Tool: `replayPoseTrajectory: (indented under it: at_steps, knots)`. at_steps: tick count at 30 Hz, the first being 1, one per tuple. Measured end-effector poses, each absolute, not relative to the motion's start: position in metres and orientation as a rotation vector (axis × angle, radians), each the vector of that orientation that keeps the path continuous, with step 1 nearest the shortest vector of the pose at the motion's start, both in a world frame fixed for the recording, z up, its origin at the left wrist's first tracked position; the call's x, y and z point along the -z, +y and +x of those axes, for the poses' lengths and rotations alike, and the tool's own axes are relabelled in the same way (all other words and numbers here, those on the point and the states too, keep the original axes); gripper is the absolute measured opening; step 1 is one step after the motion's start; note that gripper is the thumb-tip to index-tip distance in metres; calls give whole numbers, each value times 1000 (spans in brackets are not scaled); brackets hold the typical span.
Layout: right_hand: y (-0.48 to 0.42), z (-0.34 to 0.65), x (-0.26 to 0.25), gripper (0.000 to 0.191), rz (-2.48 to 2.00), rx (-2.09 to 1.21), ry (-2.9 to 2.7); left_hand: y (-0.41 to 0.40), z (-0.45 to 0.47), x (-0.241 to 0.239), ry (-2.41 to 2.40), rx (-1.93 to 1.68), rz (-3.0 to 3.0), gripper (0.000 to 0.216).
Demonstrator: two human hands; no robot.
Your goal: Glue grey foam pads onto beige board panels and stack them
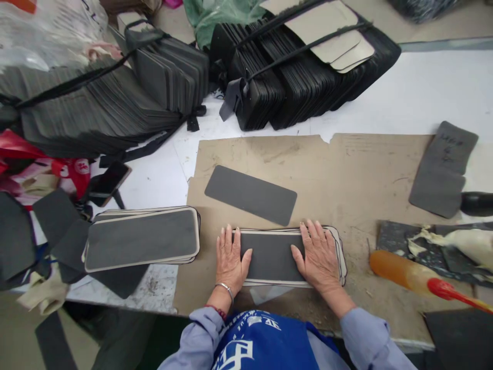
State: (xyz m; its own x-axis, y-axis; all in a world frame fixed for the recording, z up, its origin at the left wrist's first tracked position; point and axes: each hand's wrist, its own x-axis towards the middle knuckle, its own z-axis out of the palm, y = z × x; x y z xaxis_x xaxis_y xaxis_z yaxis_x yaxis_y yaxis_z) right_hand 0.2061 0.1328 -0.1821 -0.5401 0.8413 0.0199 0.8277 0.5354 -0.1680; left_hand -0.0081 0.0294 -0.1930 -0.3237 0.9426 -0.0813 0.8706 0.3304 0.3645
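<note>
Both my hands lie flat on a stack of cream-edged pieces topped by a dark grey rectangular panel [271, 257]. My left hand [231, 257] rests on the stack's left end, fingers stretched out. Toward the right end, my right hand [318, 254] presses down with its fingers spread. Just above the stack, a single loose grey panel [251, 195] with rounded corners lies at a slant on the cardboard sheet [346, 180]. A second stack of grey panels with cream borders [142, 239] sits to the left of my left hand.
Strapped bundles of black panels [308, 77] and grey panels [88, 108] stand at the back. On the right are an orange bottle with a red nozzle [400, 272], a glue-smeared board [393, 239] and a marked grey piece [442, 169]. A phone [110, 184] lies at left.
</note>
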Motion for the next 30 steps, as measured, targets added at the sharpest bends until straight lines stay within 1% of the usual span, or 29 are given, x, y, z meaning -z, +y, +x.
replayPoseTrajectory:
  at_steps: [4,6,10,13,16,20,24,27,30]
  knots:
    - [132,212,184,66,-1445,-233,-2535,28,-8,195,2323,-511,1581,60]
    - [132,218,184,65,-1500,-232,-2445,23,-9,194,2347,-639,1449,59]
    - [129,226,189,60,-1668,-90,-2388,9,-10,188,2347,-799,1051,53]
    - [129,229,195,59,-1682,-67,-2397,4,-9,180,2295,-887,868,49]
    - [128,237,196,57,-1673,-88,-2282,5,-10,170,2261,-958,754,44]
    - [117,251,200,55,-1750,-189,-2131,8,-11,160,2250,-1006,772,35]
    - [104,257,209,56,-1762,-277,-2084,4,-5,156,2227,-1011,782,31]
    - [102,258,213,55,-1735,-272,-2047,-1,-1,153,2183,-955,834,25]
    - [104,260,213,53,-1705,-281,-2026,-5,2,147,2173,-840,915,26]
